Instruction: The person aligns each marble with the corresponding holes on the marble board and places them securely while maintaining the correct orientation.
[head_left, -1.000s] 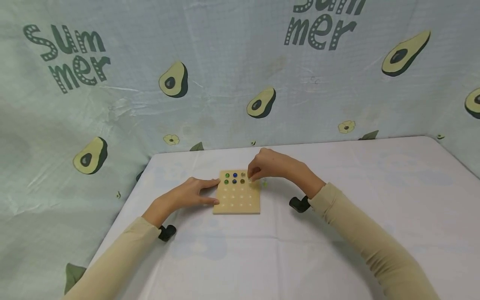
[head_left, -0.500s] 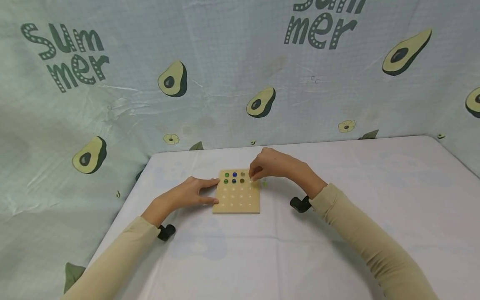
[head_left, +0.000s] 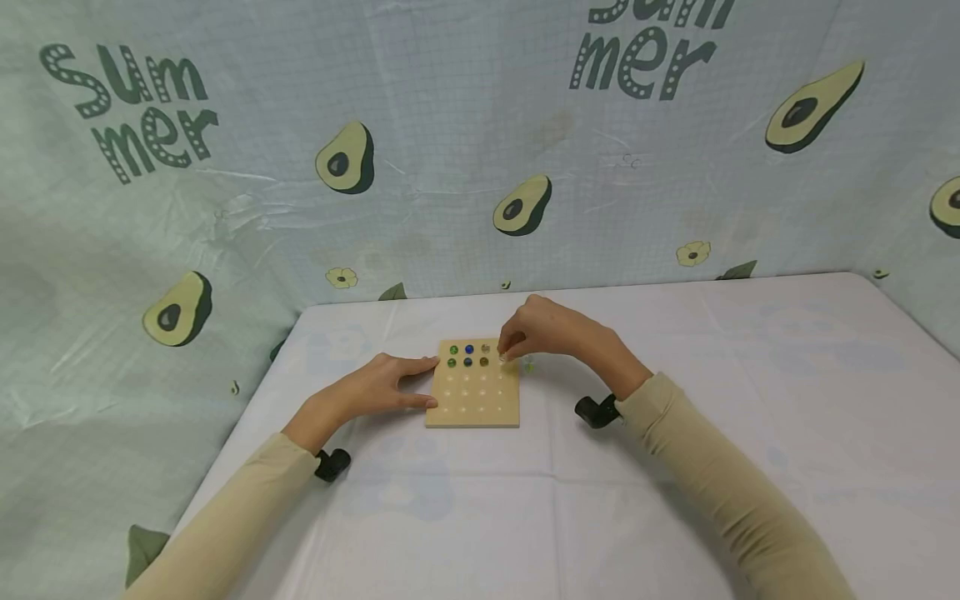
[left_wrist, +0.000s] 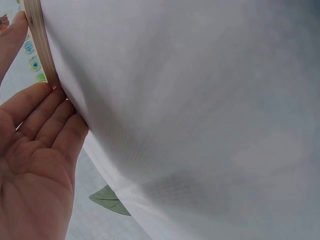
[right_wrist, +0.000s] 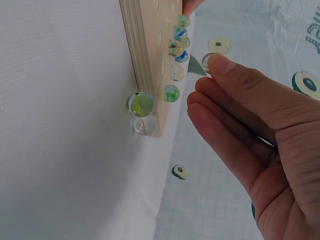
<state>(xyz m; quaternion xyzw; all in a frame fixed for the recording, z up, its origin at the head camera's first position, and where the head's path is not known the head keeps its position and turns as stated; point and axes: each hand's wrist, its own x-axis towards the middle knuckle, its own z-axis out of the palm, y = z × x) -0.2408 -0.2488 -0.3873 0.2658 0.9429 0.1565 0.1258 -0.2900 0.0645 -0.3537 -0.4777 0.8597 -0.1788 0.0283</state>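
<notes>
The left hand [head_left: 372, 388] lies flat, fingers straight against the wooden board [head_left: 473, 400], steadying it on the tabletop [head_left: 675, 467]; the right hand [head_left: 551, 329] pinches a clear marble [right_wrist: 207, 62] at frame centre, over an empty dimple.

A square wooden board [head_left: 472, 394] with rows of shallow dimples lies flat, its left edge against the fingertips of the left hand [head_left: 365, 392]. Green, blue and amber marbles [head_left: 468, 356] sit in its two far rows, just left of the right hand [head_left: 551, 331]. That hand pinches a clear marble [right_wrist: 206, 62] above the board's far right corner. Two more marbles [right_wrist: 141, 105] rest against the board's right edge, just below that hand.
</notes>
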